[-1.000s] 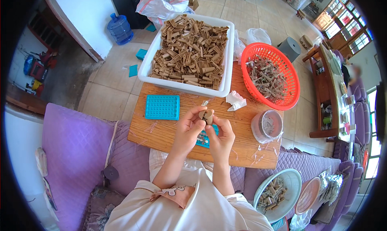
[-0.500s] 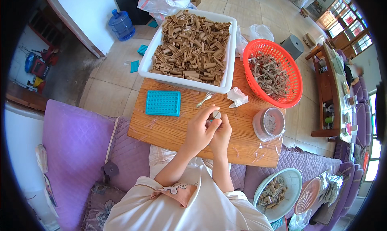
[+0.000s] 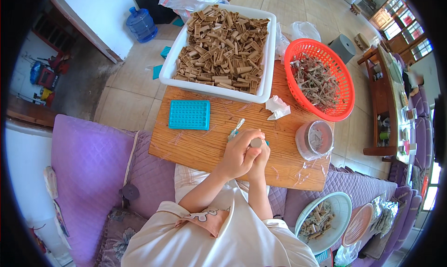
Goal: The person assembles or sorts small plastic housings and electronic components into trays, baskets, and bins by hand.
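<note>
My left hand (image 3: 236, 154) and my right hand (image 3: 260, 162) are pressed together above the wooden table. Both are closed around a small grey-brown cylinder (image 3: 256, 142), whose round end sticks up between my thumbs and fingers. Its lower part is hidden, so its exact kind cannot be made out. A bit of turquoise shows just beyond my fingers. Touching or very near my left fingertips is a thin, clear twisted strip (image 3: 237, 127). To the left lies a turquoise tray with rows of small holes (image 3: 189, 114).
A white tub (image 3: 212, 91) heaped with brown trough-shaped pieces stands at the back. Right of it are a red basket (image 3: 343, 109) of dried scraps, crumpled white paper (image 3: 278, 107) and a clear plastic-lined container (image 3: 303, 146). A pale green basin (image 3: 343, 220) sits at lower right.
My hands have shifted slightly down and to the right and closed more tightly together. The cylinder's round end now stands out more. The whole view has moved a little.
</note>
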A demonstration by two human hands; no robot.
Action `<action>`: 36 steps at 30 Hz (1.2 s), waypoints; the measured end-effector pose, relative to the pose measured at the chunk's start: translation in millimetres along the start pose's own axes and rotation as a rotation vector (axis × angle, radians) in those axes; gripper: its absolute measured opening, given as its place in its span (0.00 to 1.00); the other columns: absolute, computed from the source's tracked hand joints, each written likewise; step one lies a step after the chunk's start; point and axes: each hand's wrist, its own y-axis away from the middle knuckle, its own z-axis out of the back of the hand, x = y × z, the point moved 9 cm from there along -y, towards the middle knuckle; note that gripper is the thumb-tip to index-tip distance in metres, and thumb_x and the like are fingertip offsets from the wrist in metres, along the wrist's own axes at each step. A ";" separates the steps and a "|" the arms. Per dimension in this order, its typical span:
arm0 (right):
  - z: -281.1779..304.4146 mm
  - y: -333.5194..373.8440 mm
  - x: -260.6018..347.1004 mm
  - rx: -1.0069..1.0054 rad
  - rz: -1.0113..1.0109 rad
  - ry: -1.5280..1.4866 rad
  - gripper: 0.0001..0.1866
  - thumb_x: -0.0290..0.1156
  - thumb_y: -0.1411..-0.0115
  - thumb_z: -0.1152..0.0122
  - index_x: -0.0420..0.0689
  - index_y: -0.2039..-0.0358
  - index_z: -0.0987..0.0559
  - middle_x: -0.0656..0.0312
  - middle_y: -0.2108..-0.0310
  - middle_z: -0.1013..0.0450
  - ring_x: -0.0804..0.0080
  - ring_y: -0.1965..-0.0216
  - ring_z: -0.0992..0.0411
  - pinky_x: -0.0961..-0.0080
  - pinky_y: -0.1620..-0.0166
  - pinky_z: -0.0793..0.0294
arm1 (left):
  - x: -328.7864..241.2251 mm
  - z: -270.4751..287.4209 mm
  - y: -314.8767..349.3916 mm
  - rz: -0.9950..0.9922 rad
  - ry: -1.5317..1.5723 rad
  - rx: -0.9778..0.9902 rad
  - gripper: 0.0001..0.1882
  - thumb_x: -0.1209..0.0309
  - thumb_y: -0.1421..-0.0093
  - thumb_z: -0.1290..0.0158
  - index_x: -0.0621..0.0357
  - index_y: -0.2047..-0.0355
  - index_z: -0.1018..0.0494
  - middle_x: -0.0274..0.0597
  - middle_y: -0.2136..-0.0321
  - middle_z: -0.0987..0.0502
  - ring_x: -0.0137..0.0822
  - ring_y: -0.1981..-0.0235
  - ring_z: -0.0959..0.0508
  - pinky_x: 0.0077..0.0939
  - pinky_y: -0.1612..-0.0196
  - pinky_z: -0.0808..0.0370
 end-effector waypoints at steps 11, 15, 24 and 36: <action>-10.1 -8.5 7.2 0.051 -0.034 -0.045 0.07 0.26 0.52 0.43 0.38 0.73 0.29 0.56 0.75 0.32 0.64 0.75 0.31 0.76 0.71 0.33 | 15.2 6.7 5.5 0.034 0.070 -0.032 0.22 0.53 0.43 0.57 0.62 0.62 0.35 0.49 0.66 0.29 0.44 0.66 0.27 0.30 0.63 0.31; -4.0 -14.3 16.1 0.067 -0.033 0.073 0.08 0.25 0.54 0.42 0.38 0.72 0.28 0.58 0.76 0.31 0.68 0.76 0.32 0.78 0.72 0.34 | 29.5 5.8 8.5 0.150 0.205 -0.044 0.24 0.50 0.43 0.58 0.62 0.62 0.37 0.46 0.64 0.30 0.40 0.62 0.28 0.33 0.57 0.31; 190.5 -36.7 -19.2 -0.476 -0.267 0.301 0.09 0.27 0.50 0.47 0.39 0.68 0.25 0.58 0.79 0.29 0.73 0.80 0.32 0.78 0.75 0.33 | 64.6 40.8 4.9 0.435 1.054 -0.127 0.21 0.52 0.45 0.53 0.55 0.62 0.39 0.35 0.74 0.32 0.24 0.75 0.32 0.14 0.76 0.35; 214.9 -50.7 -136.4 0.213 -0.776 1.354 0.11 0.31 0.55 0.44 0.42 0.71 0.22 0.47 0.69 0.27 0.53 0.65 0.28 0.64 0.62 0.28 | 66.0 28.6 9.2 0.535 1.098 -0.091 0.22 0.56 0.40 0.61 0.62 0.55 0.39 0.36 0.71 0.35 0.25 0.69 0.36 0.19 0.66 0.36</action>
